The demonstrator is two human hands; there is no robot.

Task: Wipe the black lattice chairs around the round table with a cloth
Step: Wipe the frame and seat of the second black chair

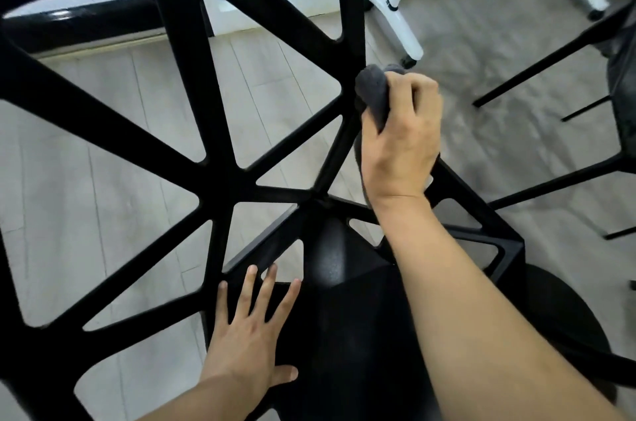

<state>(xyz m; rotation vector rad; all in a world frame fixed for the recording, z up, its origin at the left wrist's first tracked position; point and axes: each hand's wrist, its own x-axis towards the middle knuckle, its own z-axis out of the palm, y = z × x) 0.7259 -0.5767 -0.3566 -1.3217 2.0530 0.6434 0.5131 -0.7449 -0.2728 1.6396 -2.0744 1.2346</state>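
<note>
pale plank floor (pixel 103 214), grey carpet (pixel 499 59) to the right, black lattice chair (pixel 220 176) standing on it, white wheeled stand (pixel 395 14), second black chair's legs (pixel 537 66)

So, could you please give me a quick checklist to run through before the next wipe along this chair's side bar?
1. Cloth gripped in the right hand: ok.
2. Cloth touching the black lattice chair at its side bar: ok.
3. Left hand flat on the chair, steadying it: ok.
4. Chair legs on the floor: cannot tell, hidden.
5. Room beside the white stand: ok.
</note>
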